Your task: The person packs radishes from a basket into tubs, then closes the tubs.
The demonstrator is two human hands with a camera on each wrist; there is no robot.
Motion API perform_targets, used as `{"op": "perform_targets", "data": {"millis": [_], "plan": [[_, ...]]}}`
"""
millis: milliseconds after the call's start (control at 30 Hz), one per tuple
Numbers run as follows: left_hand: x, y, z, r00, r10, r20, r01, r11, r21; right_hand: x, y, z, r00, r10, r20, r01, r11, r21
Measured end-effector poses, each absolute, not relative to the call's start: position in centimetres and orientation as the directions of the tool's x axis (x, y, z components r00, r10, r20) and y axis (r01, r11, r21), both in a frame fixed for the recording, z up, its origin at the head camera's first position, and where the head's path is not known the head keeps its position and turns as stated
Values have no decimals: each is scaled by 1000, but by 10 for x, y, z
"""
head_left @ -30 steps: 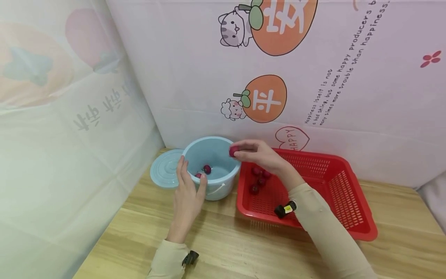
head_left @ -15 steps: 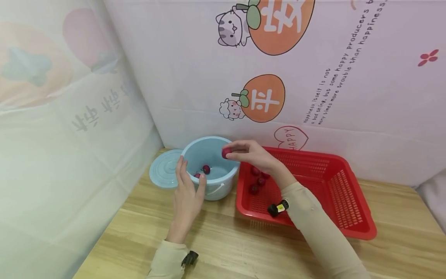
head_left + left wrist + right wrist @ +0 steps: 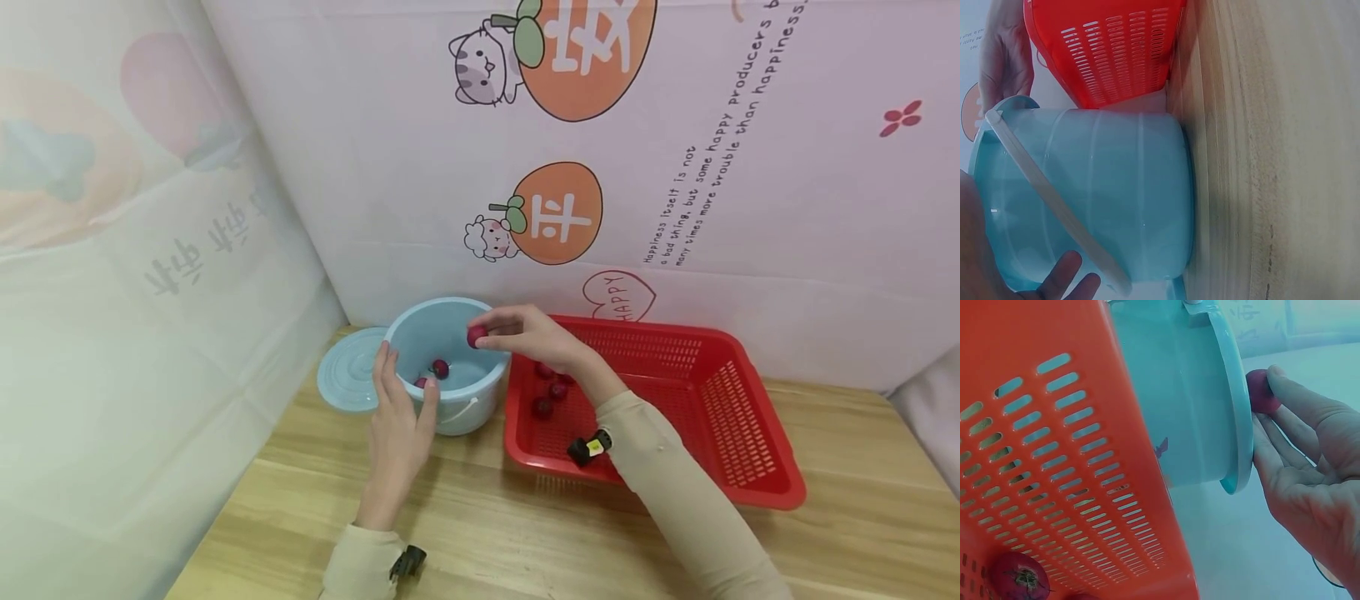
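A printed cloth (image 3: 405,150) forms the rear boundary; the wooden table (image 3: 487,533) extends in front of both containers. The red perforated basket (image 3: 783,496) sits with its left rim just beside the light blue bucket (image 3: 468,412), which stands upright. The round lid (image 3: 348,372) lies left of the bucket. The left hand (image 3: 397,421), fingers extended and thumb spread, touches the bucket's near-left rim. The right hand (image 3: 536,335) pinches a cherry tomato (image 3: 476,336) between thumb and fingertips, over the bucket mouth near its right edge. Other tomatoes (image 3: 557,391) lie in the basket's left end.
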State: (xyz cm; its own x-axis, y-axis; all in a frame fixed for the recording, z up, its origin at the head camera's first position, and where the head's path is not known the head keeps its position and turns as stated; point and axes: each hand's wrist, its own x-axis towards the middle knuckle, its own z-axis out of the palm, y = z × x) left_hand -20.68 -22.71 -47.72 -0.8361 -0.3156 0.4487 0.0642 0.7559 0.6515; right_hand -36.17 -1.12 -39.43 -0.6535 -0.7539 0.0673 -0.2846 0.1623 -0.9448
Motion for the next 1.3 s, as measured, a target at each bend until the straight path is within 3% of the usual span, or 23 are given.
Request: {"op": "perform_targets", "data": {"millis": [200,567,1300], "plan": [[-207,-227,-478,-842,-322,432,49,752,657,-361,-12,-393,-638,-768,64,-321,189,-928],[-207,-230,-479,-838,-324,439,50,756,652,-367,-21,-378,-547,-835,62,-529,287,-799],[-207,-227,-475,-843,-315,437,53,758,650,-366,-33,-359,-463,-886,-37,-677,380,-630]]}}
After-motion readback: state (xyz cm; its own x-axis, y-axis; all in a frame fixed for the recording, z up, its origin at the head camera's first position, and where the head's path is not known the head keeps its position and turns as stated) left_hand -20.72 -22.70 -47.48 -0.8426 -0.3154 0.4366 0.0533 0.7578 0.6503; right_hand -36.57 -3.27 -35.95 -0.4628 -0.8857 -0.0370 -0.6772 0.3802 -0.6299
